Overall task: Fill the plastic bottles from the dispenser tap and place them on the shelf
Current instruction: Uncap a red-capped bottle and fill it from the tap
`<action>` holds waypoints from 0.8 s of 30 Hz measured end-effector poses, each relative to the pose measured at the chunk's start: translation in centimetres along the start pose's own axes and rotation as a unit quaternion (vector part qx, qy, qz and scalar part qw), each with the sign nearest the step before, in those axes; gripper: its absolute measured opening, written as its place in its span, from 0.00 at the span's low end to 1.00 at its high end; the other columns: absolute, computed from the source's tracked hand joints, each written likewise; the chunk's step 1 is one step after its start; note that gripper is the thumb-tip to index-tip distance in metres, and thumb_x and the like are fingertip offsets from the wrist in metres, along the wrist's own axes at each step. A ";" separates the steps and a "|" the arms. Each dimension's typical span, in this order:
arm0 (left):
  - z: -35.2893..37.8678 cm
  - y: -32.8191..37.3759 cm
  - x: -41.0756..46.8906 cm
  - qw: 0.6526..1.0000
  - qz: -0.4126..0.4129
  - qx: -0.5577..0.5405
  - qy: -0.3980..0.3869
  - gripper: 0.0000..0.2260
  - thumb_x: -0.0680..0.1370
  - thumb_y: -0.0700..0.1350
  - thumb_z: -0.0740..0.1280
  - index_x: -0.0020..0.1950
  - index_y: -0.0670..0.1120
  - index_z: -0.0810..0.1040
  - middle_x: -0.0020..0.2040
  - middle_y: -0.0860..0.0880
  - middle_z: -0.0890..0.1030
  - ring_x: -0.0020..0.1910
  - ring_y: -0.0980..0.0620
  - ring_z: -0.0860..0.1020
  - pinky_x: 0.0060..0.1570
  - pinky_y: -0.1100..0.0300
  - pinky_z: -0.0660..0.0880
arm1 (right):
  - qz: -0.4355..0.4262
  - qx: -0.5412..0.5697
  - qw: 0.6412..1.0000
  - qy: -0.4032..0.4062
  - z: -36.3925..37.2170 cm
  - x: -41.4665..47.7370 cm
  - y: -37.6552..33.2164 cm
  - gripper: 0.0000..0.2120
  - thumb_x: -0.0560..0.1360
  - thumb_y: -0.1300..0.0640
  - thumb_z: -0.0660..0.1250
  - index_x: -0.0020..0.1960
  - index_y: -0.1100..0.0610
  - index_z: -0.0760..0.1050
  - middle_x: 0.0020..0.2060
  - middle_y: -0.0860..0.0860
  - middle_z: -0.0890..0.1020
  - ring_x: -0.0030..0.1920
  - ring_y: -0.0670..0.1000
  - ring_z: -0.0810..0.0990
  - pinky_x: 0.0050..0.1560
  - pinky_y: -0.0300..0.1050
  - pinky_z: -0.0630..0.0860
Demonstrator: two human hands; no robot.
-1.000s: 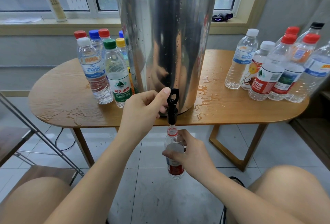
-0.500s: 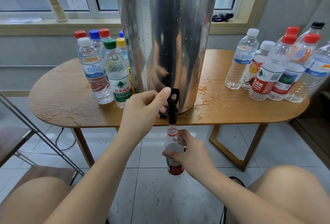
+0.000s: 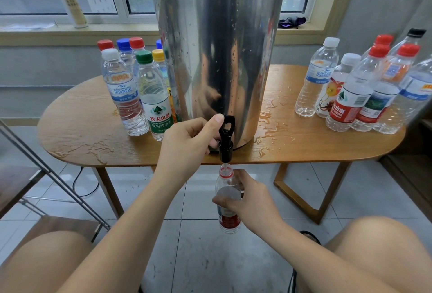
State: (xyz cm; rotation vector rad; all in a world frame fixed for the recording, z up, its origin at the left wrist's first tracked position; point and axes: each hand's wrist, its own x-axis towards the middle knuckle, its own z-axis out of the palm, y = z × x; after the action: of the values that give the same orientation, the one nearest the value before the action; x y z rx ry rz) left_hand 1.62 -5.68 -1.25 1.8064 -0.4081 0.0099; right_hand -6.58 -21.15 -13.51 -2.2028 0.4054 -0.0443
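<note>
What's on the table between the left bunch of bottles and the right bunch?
The big steel dispenser stands between them, with spilled water on the table beside it, seen in the head view.

We see a white pump bottle [image 3: 72, 5] on the windowsill [image 3: 35, 33] upper left, a dark bundle [image 3: 291, 22] upper right, and puddles on the wooden table [image 3: 81, 133] mid-frame.
</note>
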 end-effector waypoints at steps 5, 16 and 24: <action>0.0 0.0 0.0 1.000 -0.003 -0.002 -0.002 0.21 0.84 0.61 0.69 0.38 0.49 0.85 0.36 0.48 0.86 0.35 0.54 0.80 0.44 0.56 0.76 | 0.004 -0.002 1.000 0.001 0.0 0.0 -0.1 0.37 0.68 0.35 0.81 0.71 0.41 0.71 0.62 0.41 0.82 0.63 0.49 0.80 0.63 0.56 0.83; -0.1 -0.1 0.0 1.000 -0.002 0.005 -0.001 0.22 0.84 0.62 0.68 0.38 0.49 0.85 0.37 0.48 0.86 0.35 0.53 0.80 0.46 0.55 0.78 | 0.004 -0.006 1.000 0.002 0.0 0.0 -0.3 0.36 0.68 0.34 0.81 0.71 0.41 0.71 0.63 0.40 0.82 0.63 0.48 0.80 0.63 0.55 0.83; 0.0 -0.1 0.0 1.000 -0.002 0.004 -0.001 0.22 0.84 0.62 0.68 0.38 0.49 0.85 0.37 0.48 0.86 0.35 0.54 0.80 0.44 0.56 0.76 | 0.006 -0.009 1.000 0.004 -0.1 -0.1 -0.4 0.36 0.68 0.34 0.81 0.71 0.41 0.71 0.62 0.40 0.82 0.63 0.48 0.80 0.63 0.55 0.82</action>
State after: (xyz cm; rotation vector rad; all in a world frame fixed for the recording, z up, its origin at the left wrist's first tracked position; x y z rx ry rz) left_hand 1.65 -5.63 -1.31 1.8155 -0.4059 0.0074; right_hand -6.54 -20.95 -13.15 -2.2194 0.4256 -0.0436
